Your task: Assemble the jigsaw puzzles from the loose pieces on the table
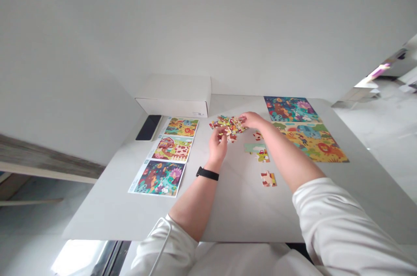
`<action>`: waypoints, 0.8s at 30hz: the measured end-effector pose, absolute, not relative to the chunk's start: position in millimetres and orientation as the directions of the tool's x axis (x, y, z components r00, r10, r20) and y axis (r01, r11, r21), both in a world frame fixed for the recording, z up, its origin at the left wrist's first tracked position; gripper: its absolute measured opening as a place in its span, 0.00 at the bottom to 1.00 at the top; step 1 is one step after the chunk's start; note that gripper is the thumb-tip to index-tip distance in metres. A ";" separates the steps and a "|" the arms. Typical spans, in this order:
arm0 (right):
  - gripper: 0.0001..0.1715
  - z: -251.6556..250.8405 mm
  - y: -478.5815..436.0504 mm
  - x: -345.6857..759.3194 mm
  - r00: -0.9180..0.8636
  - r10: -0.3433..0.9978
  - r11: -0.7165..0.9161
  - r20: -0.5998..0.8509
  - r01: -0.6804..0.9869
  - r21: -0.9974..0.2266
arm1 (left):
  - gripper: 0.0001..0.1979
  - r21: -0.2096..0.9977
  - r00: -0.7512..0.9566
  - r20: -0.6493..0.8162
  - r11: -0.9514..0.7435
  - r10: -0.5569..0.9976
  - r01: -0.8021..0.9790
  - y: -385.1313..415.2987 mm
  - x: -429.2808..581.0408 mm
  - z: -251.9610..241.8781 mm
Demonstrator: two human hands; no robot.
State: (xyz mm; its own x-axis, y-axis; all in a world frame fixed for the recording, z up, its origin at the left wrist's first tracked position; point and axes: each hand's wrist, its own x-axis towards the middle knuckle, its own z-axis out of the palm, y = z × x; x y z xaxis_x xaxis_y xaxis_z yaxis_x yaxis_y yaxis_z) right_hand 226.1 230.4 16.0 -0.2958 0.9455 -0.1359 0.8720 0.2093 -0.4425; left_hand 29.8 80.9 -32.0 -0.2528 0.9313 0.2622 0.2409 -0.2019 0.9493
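A heap of loose jigsaw puzzle pieces point(233, 125) lies near the middle of the table, with both of my hands at it. My left hand point(218, 143), below a black wristband, curls its fingers on a puzzle piece at the heap's near left side. At the right side of the heap, my right hand point(252, 119) pinches a puzzle piece between thumb and fingers. The fingers partly hide both pieces. Closer to me lie a small joined section of puzzle point(261, 153) with a red tractor and a separate puzzle piece point(268, 178). Another loose piece point(257, 136) sits by my right forearm.
Three printed picture sheets point(172, 149) lie in a column at the left. A dark phone point(149, 127) rests beyond them beside a white box point(176, 106) against the wall. Two assembled puzzles, one dark blue point(291, 109) and one yellow point(321, 141), occupy the table's right side.
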 end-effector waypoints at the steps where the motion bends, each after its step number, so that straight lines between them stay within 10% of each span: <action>1: 0.28 14.7 229.9 225.3 -0.297 0.943 0.216 -0.149 0.889 -0.404 | 0.11 0.956 -0.261 0.249 -0.193 0.933 0.223 80.8 30.2 -32.3; 10: 0.16 21.2 224.9 242.2 -0.246 0.953 0.165 -0.175 0.911 -0.379 | 0.09 0.975 -0.273 0.190 -0.148 0.943 0.167 79.4 32.2 -28.4; 24: 0.24 30.5 115.6 263.4 -0.443 0.877 0.034 -0.185 0.441 -0.897 | 0.25 0.949 0.127 0.293 -0.304 0.948 0.084 75.4 46.6 -28.6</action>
State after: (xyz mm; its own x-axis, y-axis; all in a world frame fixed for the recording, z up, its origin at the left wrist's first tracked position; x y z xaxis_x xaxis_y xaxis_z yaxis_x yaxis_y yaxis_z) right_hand 263.4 115.6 30.5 -0.4427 0.8775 -0.1846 0.4415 0.0341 -0.8966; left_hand 46.6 75.4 -28.6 0.1268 0.9478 0.2926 0.0840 -0.3042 0.9489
